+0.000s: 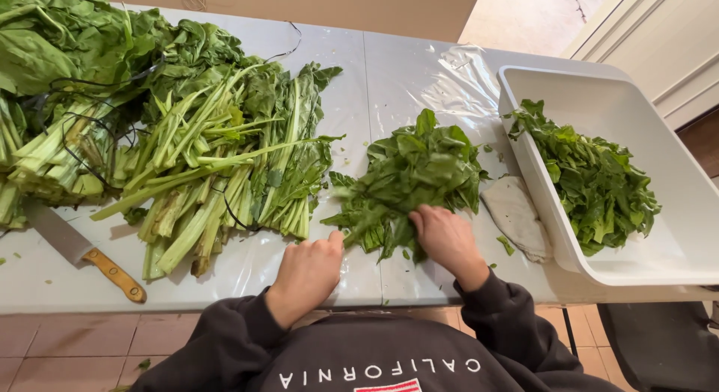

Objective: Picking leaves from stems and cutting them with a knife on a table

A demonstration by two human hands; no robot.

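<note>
Head view, looking down at a plastic-covered table (pixel 419 70). The person's left hand (pixel 308 271) rests on the table surface, fingers curled inward into a loose fist, thumb side touching the lower left edge of a pile of loose green leaves (pixel 412 178). Whether anything sits inside that fist cannot be told. The right hand (pixel 443 236) lies palm down on the near edge of the same pile, fingers closed over leaf bases. The two hands are apart, with a tuft of leaves between them.

The pile spreads away from both hands, toward the far side of the table.

Left of the left hand: a heap of stripped pale green stalks (pixel 225 167), cut ends toward the person, some leaf still attached at the far ends. Further left, uncut bunches of leafy greens (pixel 60 85), with dark ties looped around them. Near the table edge, well left of the left hand, a knife (pixel 79 251) with a wooden handle lies flat, blade pointing away to the left.

Just right of the right hand: a crumpled white cloth (pixel 517 216). Beyond it, a white rectangular tub (pixel 674 182) overhangs the table edge and holds a mound of picked leaves (pixel 592 182). Dark sleeves cover both forearms.
</note>
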